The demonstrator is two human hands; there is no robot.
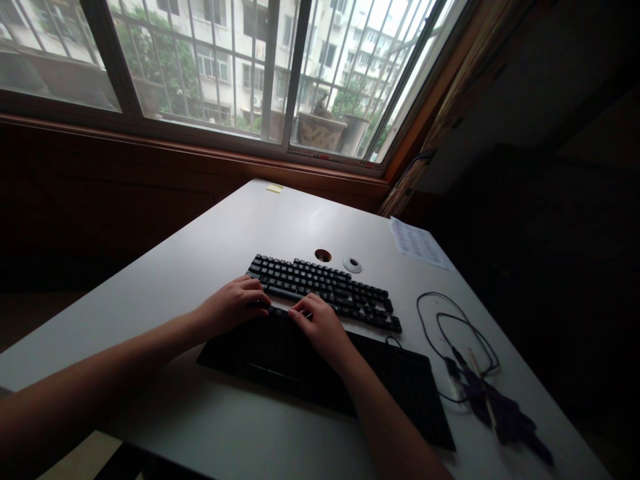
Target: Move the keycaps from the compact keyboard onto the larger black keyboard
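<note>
White desk [200, 260] below barred window [215, 67]. Landmark: black keyboard base [300, 360]. Keycaps [325, 287] in rows just beyond base. Left hand [245, 298] at base's far edge, fingers curled down; right hand [320, 325] over base, thumb and forefinger close together. Cannot tell whether either grips keycap. Cable [434, 293], dark purple bundle [505, 417] right of base. Step in hand, likely: fingering keycaps at base's far edge. Next move seems to call for light, precise pinch.
</note>
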